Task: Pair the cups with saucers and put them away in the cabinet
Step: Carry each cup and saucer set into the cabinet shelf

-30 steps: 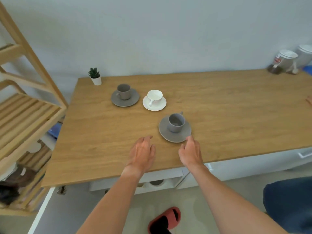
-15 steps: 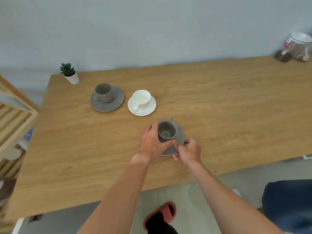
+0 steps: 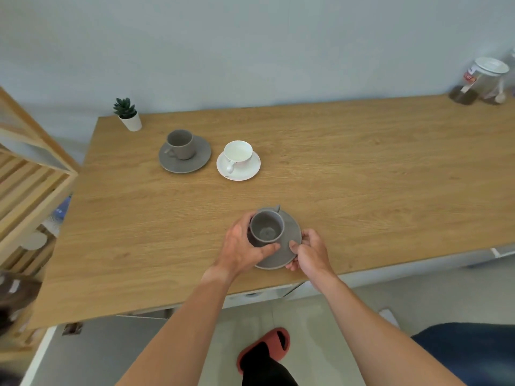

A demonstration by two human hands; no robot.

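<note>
At lower centre of the head view, both hands are engaged on one set near the front edge of the bench. The left hand is wrapped around the near grey cup, thumb on the near side and fingers round the left wall. The right hand pinches the right rim of the near grey saucer, thumb on top and fingers under the edge. Both hands are closed on the crockery. The cup stands upright on the saucer, its handle pointing away toward the upper part of the frame. Judgement: the two-handed hold steadies the loose cup so the pair can be carried as a unit without sliding. Whether the saucer is clear of the bench cannot be told.

At centre left of the frame, a second grey cup stands on a grey saucer, and just right of it a white cup stands on a white saucer. Both sets are untouched and already matched by colour. Judgement: pairing appears complete; putting away remains for all three sets.

At the bottom centre, below the bench edge, white fronts, possibly the cabinet, are partly visible; the interior cannot be seen.

Elsewhere: a small potted plant at the upper-left bench corner, jars at upper right, a wooden rack at the left edge.
</note>
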